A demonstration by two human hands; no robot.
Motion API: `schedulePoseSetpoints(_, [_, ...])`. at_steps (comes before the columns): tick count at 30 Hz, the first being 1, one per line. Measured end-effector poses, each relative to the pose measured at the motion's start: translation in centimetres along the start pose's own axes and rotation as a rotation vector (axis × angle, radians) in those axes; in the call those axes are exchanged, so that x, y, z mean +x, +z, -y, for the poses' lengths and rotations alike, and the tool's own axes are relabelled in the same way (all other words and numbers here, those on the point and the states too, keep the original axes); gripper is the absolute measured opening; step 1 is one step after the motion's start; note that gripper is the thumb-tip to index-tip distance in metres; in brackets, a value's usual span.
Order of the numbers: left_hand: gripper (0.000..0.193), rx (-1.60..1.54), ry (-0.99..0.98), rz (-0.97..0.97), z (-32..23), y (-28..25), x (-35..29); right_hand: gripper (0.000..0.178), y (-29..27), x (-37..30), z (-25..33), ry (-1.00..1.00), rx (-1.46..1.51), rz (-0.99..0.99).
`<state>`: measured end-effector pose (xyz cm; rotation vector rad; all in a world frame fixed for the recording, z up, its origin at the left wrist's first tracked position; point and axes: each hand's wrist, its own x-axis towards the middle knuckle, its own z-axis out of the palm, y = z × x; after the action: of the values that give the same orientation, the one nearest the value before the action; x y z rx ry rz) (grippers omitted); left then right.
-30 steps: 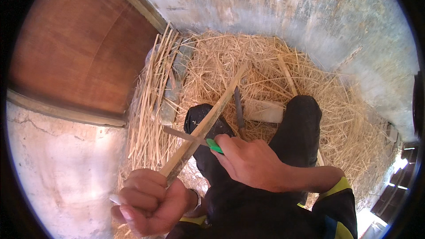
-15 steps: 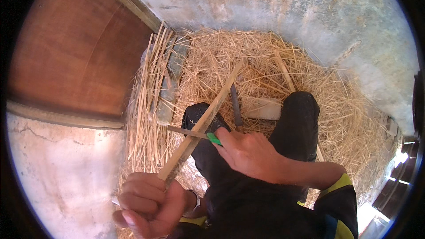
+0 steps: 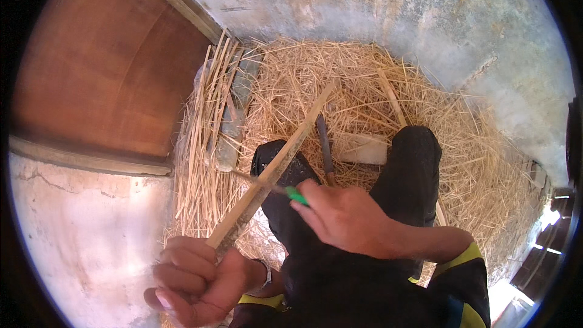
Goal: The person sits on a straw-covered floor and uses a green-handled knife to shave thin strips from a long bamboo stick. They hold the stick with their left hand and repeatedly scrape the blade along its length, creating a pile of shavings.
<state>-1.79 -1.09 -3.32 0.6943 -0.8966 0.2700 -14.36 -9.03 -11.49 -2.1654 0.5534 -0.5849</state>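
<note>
A long, split strip of bamboo point(image 3: 290, 150) runs slantwise from lower left to upper middle, across my left knee. Its near end sits in my left hand point(image 3: 197, 279), whose fingers are wrapped round it. My right hand point(image 3: 346, 215) grips a knife point(image 3: 295, 195) by its green handle. The knife's thin blade, blurred by motion, crosses the strip near its middle. Whether the edge bites into the bamboo I cannot tell.
Thin strips point(image 3: 203, 146) lie bundled at the left, beside a brown door panel point(image 3: 109, 67). Shavings point(image 3: 291, 67) cover the floor. Between my knees lie a dark-bladed tool point(image 3: 324, 143) and a pale block point(image 3: 361, 148). A stained wall point(image 3: 395, 6) stands behind.
My left hand has shifted slightly down and left, drawing the bamboo strip with it. The right hand and knife have moved a little to the right and down along the strip.
</note>
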Motion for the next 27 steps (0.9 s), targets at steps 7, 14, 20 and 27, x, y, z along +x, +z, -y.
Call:
schedulePoseSetpoints(7, [0.032,0.090,0.037,-0.146,0.1,0.7,0.0,0.020,1.2,1.7,-6.5,0.235,-0.201,-0.002])
schedulePoseSetpoints(14, [0.033,-0.157,-0.021,0.160,0.7,-1.2,0.2,0.024,1.0,2.3,-6.1,0.242,-0.201,0.004])
schedulePoseSetpoints(20, [0.035,-0.118,-0.001,0.158,1.1,-2.2,0.5,0.023,1.4,2.2,-4.0,0.072,-0.145,0.020])
schedulePoseSetpoints(27, [0.040,-0.156,0.030,0.284,0.7,-2.2,-0.5,0.023,1.7,1.9,-11.9,0.214,-0.419,-0.052])
